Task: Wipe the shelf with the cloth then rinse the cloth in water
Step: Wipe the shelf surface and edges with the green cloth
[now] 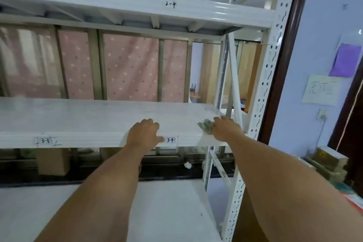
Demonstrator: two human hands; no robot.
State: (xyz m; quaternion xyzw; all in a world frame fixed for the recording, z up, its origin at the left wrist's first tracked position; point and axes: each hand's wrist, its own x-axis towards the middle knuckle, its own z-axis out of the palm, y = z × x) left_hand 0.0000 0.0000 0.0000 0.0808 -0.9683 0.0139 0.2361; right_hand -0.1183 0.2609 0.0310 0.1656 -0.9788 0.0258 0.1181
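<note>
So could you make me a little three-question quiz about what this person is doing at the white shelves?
1. True or false: the cloth lies under the left hand.
2. Which label is written on the shelf edge right beside the left hand? A) 2-4 B) 3-4 C) 3-3
3. Fill in: the right hand presses the cloth near the shelf's ____ end, by the upright post.

Key:
1. False; the cloth is under the right hand, and the left hand rests flat on the front edge.
2. B
3. right
</note>
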